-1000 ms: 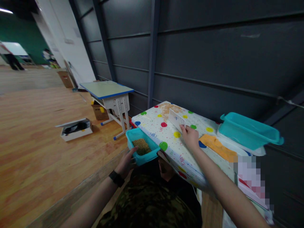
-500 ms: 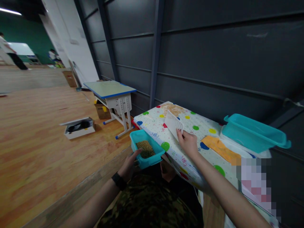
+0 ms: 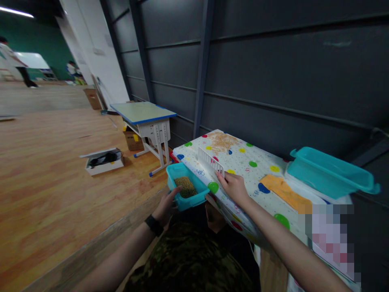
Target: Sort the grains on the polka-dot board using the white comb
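My left hand (image 3: 165, 206) grips the near left side of a teal plastic bin (image 3: 199, 198), thumb over the rim. Soybean-like grains (image 3: 184, 186) lie in the bin, which is held against the table's front edge. In my right hand (image 3: 235, 187) is a white slotted plastic panel (image 3: 209, 160), pinched at its near end and tilted up near the table edge beside the bin. More loose grains (image 3: 224, 142) are spread at the far end of the table, on the balloon-print tablecloth (image 3: 243, 164).
To the right stand another teal bin (image 3: 331, 172) and an orange cloth (image 3: 282, 190). A dark panelled wall (image 3: 273, 73) runs behind the table. On the left are a desk (image 3: 142, 111), an open white box (image 3: 105, 162) on the floor and a person (image 3: 15, 61) far off.
My right hand has brought the slotted panel left and towards me, nearer the bin. The bin stays in my left hand, almost unmoved. The view has shifted slightly.
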The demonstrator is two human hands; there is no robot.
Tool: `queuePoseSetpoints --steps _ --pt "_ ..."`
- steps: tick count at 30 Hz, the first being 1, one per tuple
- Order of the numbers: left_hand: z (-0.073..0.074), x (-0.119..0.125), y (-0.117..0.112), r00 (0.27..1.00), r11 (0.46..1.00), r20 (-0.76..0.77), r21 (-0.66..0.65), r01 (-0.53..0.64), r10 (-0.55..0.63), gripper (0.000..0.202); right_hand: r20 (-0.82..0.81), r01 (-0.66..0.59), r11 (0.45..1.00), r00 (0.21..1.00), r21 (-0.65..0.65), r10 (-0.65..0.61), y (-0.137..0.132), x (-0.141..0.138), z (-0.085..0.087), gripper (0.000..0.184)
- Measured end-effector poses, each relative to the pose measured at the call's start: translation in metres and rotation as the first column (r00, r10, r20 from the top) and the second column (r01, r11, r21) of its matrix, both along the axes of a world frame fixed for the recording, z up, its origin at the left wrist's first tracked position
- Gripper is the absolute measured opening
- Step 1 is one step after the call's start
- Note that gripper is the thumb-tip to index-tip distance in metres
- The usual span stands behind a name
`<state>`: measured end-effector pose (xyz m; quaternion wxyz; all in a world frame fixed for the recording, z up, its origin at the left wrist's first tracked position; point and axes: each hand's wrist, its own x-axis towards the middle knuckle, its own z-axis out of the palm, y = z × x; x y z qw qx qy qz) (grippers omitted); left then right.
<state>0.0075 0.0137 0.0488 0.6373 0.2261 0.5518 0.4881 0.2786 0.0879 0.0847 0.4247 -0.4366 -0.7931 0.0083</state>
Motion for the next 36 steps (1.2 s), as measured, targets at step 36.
queuePoseSetpoints --steps 36 --pt "-0.015 -0.022 0.019 0.999 1.000 -0.041 0.020 -0.004 0.005 0.041 -0.120 0.058 0.988 0.990 -0.146 -0.076 0.048 -0.003 0.024 0.078"
